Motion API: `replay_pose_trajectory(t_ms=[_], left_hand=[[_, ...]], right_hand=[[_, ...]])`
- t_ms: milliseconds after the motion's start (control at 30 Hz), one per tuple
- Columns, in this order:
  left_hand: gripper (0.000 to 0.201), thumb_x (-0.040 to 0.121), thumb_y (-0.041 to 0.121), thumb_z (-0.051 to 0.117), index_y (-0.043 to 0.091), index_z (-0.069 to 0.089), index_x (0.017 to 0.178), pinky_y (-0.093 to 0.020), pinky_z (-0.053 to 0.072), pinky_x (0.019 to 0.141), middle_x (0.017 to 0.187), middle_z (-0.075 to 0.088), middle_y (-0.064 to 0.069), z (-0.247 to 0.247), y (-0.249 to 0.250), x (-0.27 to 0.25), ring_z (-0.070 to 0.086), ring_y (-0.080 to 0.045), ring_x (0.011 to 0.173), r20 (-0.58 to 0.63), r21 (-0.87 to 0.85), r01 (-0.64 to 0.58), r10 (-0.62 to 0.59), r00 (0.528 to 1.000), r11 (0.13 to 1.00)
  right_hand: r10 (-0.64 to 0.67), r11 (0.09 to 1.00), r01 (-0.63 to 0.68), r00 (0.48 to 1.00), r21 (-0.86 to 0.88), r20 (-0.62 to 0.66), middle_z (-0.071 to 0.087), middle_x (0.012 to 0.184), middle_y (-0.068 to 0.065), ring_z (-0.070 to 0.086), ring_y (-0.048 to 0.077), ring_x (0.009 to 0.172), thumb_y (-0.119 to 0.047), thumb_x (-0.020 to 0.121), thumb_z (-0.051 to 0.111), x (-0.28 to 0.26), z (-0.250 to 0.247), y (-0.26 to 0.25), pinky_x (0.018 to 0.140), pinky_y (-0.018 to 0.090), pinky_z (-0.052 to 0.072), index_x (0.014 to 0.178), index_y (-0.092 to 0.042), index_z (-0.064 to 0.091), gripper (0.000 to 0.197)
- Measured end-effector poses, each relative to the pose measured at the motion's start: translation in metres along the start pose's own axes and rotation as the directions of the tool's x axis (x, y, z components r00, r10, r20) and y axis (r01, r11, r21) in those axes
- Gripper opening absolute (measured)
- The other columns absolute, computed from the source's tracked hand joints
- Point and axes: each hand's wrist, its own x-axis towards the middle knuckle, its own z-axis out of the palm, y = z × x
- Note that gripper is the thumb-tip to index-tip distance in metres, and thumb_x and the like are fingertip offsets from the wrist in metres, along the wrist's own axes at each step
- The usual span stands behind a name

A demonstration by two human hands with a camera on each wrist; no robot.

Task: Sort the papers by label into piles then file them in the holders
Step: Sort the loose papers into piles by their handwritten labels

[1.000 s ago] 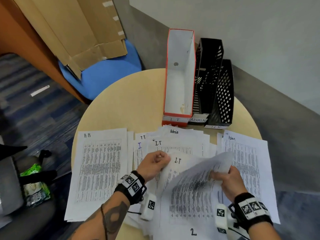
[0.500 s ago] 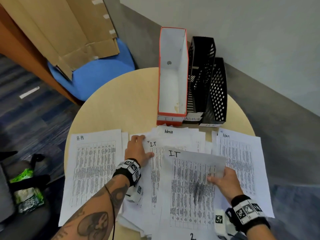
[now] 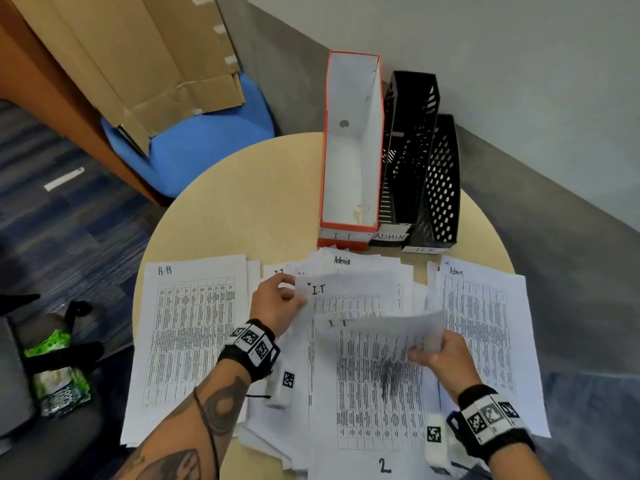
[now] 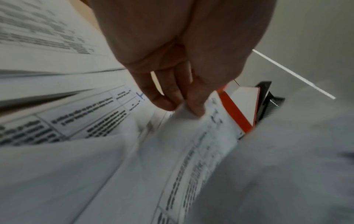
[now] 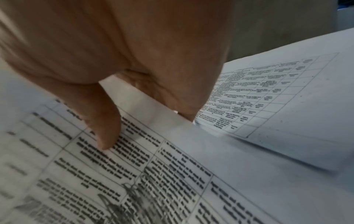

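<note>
Head view shows a round table point(image 3: 242, 202) spread with printed sheets; the left hand point(image 3: 277, 306) pinches the top-left corner of a sheet marked I.T point(image 3: 353, 292), its grip narrow, thumb over the corner; that sheet lies with its long axis running from the person toward the holders, its label end pointing away; the left wrist view confirms the fingertips point(image 4: 195, 109) nipping a paper corner. The right hand point(image 3: 443, 358) holds the right edge of a curled sheet point(image 3: 398, 330), thumb on top and fingers beneath, the upper part of the page bent over toward the person; the right wrist view shows the thumb point(image 5: 107, 133) pressed on printed rows. An H-R pile point(image 3: 190, 341) lies at the left and an Admin pile point(image 3: 485, 341) at the right, both lengthwise toward the holders. Beyond the papers stand three holders side by side, open tops up: an orange holder point(image 3: 346, 237) labelled I T, a black holder point(image 3: 408, 150) labelled ADMIN, and a black perforated holder point(image 3: 443, 188) at the right.
</note>
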Motion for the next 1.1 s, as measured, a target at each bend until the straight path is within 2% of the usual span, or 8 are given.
replay_pose_trajectory(t_ms=[133, 267, 467, 633, 800, 933, 1033, 1100], left_hand=[[0.045, 0.071, 0.009, 0.093, 0.019, 0.067, 0.106, -0.027, 0.06, 0.076, 0.079, 0.076, -0.002, -0.006, 0.016, -0.017, 0.074, -0.015, 0.076, 0.071, -0.248, -0.01, 0.028, 0.997, 0.969], [0.027, 0.076, 0.01, 0.088, 0.01, 0.078, 0.102, -0.038, 0.06, 0.093, 0.101, 0.08, -0.002, -0.008, 0.025, -0.028, 0.076, -0.018, 0.098, 0.198, -0.293, -0.056, 0.118, 0.973, 0.954], [0.024, 0.083, 0.0, 0.082, 0.01, 0.061, 0.077, -0.039, 0.053, 0.086, 0.07, 0.063, -0.002, -0.004, 0.025, -0.036, 0.067, -0.018, 0.074, 0.35, -0.27, -0.096, 0.19, 0.917, 0.958], [0.041, 0.081, 0.026, 0.087, 0.037, 0.065, 0.114, -0.058, 0.058, 0.089, 0.109, 0.076, -0.01, -0.004, 0.026, -0.037, 0.071, -0.043, 0.097, -0.001, -0.201, -0.113, 0.115, 0.993, 0.973], [0.038, 0.1, 0.004, 0.056, 0.037, 0.055, 0.119, -0.022, 0.036, 0.043, 0.074, 0.064, 0.005, -0.003, 0.015, -0.039, 0.042, -0.011, 0.045, -0.142, -0.065, -0.324, 0.312, 0.939, 0.944], [0.041, 0.097, -0.006, 0.053, 0.027, 0.077, 0.089, -0.024, 0.055, 0.079, 0.102, 0.075, 0.014, 0.001, 0.005, -0.04, 0.067, 0.003, 0.089, -0.012, 0.02, -0.289, 0.289, 0.957, 0.957], [0.02, 0.099, 0.03, 0.06, 0.031, 0.075, 0.113, -0.033, 0.048, 0.106, 0.119, 0.072, 0.016, -0.002, 0.008, -0.046, 0.062, -0.004, 0.118, 0.192, 0.013, -0.244, 0.237, 0.952, 0.97], [0.042, 0.09, 0.061, 0.061, 0.035, 0.072, 0.121, -0.036, 0.045, 0.108, 0.123, 0.071, 0.018, -0.005, 0.011, -0.051, 0.061, -0.001, 0.121, 0.318, -0.047, -0.234, 0.236, 0.918, 0.971]], right_hand=[[-0.01, 0.999, 0.012, 0.999, 0.047, -0.05, 0.072, 0.104, 0.005, 0.068, 0.024, 0.098, 0.0, 0.078, 0.08, 0.0, 0.007, -0.005, 0.099, 0.047, 0.053, 0.099, -0.022, 0.065, 0.034], [-0.023, 0.983, 0.033, 0.998, 0.183, -0.056, 0.073, 0.108, 0.006, 0.069, 0.024, 0.102, 0.018, 0.072, 0.077, 0.006, 0.009, -0.012, 0.089, 0.038, 0.059, 0.121, -0.02, 0.068, 0.063], [-0.08, 0.964, 0.073, 0.997, 0.255, 0.015, 0.076, 0.112, 0.007, 0.07, 0.031, 0.103, 0.009, 0.062, 0.077, 0.019, 0.005, -0.023, 0.082, 0.04, 0.059, 0.126, -0.01, 0.067, 0.067], [-0.063, 0.963, 0.077, 0.996, 0.258, -0.063, 0.074, 0.101, 0.021, 0.071, 0.037, 0.099, 0.012, 0.065, 0.079, 0.019, -0.004, -0.026, 0.086, 0.044, 0.056, 0.104, 0.003, 0.068, 0.042], [-0.035, 0.948, 0.056, 0.997, 0.314, -0.073, 0.07, 0.111, 0.02, 0.068, 0.033, 0.106, 0.012, 0.068, 0.078, 0.01, -0.013, -0.008, 0.085, 0.037, 0.055, 0.111, -0.005, 0.063, 0.048], [-0.046, 0.952, 0.047, 0.999, 0.302, -0.012, 0.069, 0.116, 0.02, 0.067, 0.035, 0.11, 0.002, 0.067, 0.079, 0.004, -0.021, 0.006, 0.085, 0.041, 0.058, 0.124, -0.005, 0.058, 0.061], [-0.042, 0.941, 0.046, 0.999, 0.335, -0.018, 0.068, 0.118, 0.019, 0.067, 0.033, 0.111, 0.01, 0.071, 0.075, 0.002, -0.023, 0.007, 0.084, 0.04, 0.057, 0.128, -0.005, 0.054, 0.063], [-0.023, 0.94, 0.033, 0.999, 0.34, -0.034, 0.068, 0.118, 0.019, 0.066, 0.033, 0.111, 0.014, 0.074, 0.073, 0.002, -0.022, 0.006, 0.087, 0.04, 0.056, 0.127, -0.004, 0.054, 0.059]])
